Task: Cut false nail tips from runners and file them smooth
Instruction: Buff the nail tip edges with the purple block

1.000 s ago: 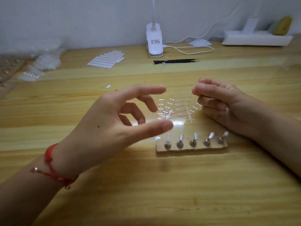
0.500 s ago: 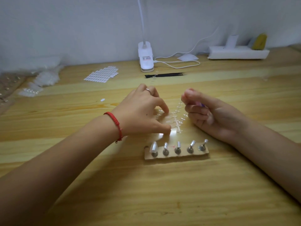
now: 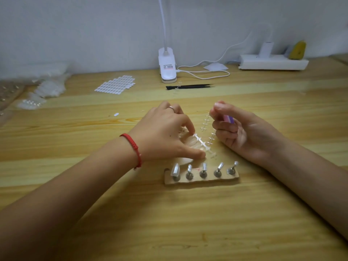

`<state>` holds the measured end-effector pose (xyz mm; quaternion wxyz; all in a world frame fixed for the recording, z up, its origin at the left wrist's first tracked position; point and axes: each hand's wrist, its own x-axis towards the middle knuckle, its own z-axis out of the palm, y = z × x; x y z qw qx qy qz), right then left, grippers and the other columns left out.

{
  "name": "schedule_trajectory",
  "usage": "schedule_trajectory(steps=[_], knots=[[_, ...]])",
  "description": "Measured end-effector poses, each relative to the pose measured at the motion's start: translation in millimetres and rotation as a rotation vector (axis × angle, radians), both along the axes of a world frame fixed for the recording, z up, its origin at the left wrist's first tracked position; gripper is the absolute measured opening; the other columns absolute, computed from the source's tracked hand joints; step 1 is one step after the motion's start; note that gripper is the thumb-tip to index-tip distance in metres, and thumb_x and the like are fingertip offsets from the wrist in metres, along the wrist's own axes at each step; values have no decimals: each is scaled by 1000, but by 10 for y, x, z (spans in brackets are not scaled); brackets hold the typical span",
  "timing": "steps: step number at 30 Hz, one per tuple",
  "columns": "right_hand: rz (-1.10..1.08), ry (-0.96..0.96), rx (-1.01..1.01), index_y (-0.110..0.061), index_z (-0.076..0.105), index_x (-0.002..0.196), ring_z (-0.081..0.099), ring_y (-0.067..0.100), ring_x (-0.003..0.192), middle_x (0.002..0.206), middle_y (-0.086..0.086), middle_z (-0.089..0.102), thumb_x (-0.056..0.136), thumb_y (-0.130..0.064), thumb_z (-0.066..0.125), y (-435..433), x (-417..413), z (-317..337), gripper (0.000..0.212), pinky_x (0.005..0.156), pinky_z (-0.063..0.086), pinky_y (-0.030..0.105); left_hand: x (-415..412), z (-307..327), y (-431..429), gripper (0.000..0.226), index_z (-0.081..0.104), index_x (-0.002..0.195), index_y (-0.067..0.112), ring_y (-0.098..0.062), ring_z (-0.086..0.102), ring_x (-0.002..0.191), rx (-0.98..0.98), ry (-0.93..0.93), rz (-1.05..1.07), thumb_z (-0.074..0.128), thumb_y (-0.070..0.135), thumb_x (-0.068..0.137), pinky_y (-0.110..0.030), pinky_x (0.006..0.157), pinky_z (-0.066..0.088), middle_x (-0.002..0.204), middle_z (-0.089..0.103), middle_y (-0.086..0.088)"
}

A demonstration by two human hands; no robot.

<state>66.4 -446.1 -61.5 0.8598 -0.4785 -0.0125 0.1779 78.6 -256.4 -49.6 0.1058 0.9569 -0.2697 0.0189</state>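
Clear plastic runners (image 3: 205,129) with false nail tips lie on the wooden table at centre. My left hand (image 3: 165,134) lies over their left part, thumb and forefinger pinching a clear tip on a runner (image 3: 200,141). My right hand (image 3: 243,130) rests just right of the runners, fingers curled round a small pink and purple file block (image 3: 228,118). In front stands a cardboard strip (image 3: 201,178) with several metal pegs, clear nail tips set on them.
Black tweezers (image 3: 190,87) lie beyond the hands. A white clip lamp (image 3: 167,65) with its cable, a power strip (image 3: 273,62), a sheet of white stickers (image 3: 115,84) and bags of nail tips (image 3: 43,91) line the back and left.
My left hand came down from the air, turned palm down and closed on the runners. My right hand has stayed beside them. The view tilted up a little.
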Motion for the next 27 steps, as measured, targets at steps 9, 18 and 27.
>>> schedule_trajectory(steps=[9, 18, 27], knots=[[-140, -108, -186, -18, 60, 89, 31, 3, 44, 72, -4, 59, 71, -19, 69, 7, -3, 19, 20, 39, 24, 13, -19, 78, -34, 53, 59, 100, 36, -4, 52, 91, -217, -62, -6, 57, 69, 58, -31, 87, 40, 91, 58, 22], [10, -386, -531, -17, 76, 79, 34, 3, 44, 59, -7, 60, 68, -37, 78, 81, -89, -48, 22, 43, 30, 10, -116, 252, 117, 56, 57, 111, 26, -8, 59, 86, -211, -370, -81, 54, 60, 66, -38, 86, 42, 96, 61, 16], [-91, -402, -478, -19, 79, 80, 33, 6, 47, 70, 0, 67, 65, -42, 79, 129, -98, -82, 28, 43, 31, 11, -273, 58, 206, 22, 73, 85, 27, 0, 61, 70, -867, 188, 204, 71, 44, 71, -14, 66, 46, 80, 72, 13]])
